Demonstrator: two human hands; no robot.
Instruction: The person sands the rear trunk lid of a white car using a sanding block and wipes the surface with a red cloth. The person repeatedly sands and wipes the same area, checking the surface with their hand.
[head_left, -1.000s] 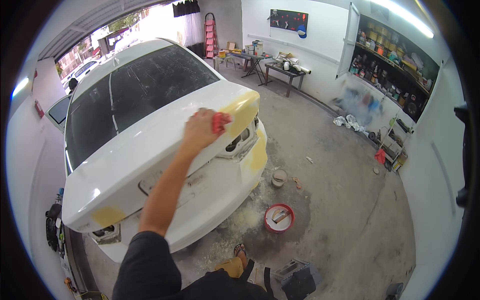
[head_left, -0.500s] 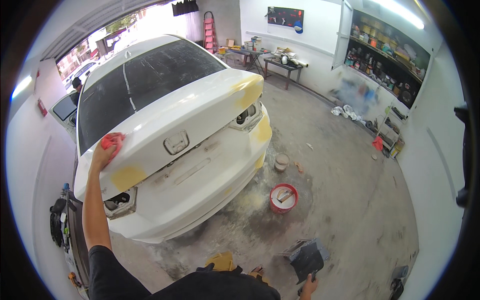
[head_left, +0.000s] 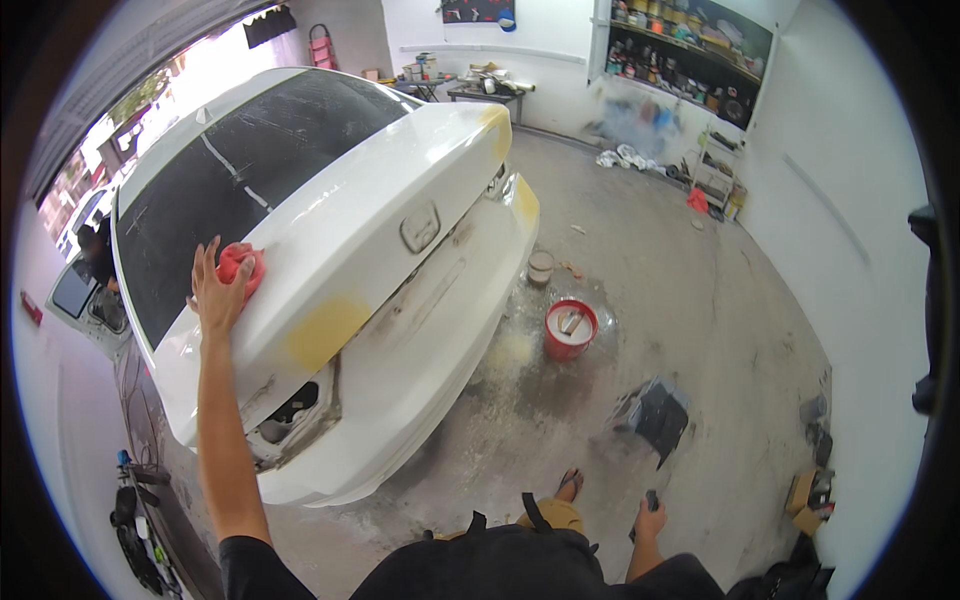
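Co-worker in dark clothing (head_left: 98, 258) is at far left, by the open white car door (head_left: 106, 311). Next comes the person's left hand (head_left: 214, 297), at the left part of the glossy white trunk lid (head_left: 330, 212); its grip pinches a crumpled red cloth (head_left: 231, 259) between thumb and fingers, against the lid. A second ago hand and cloth were near the lid's right end; now they have crossed to this side, near the dark glass rear window (head_left: 290, 130), so I'd judge the rubbing has spanned the lid's width. Further right stands a round red plastic bucket (head_left: 567, 346) on the grey floor (head_left: 705, 310). Lower right, the right hand (head_left: 650, 521), out of sight a second ago, has its grip closed around a small dark object (head_left: 652, 498) I can't identify.
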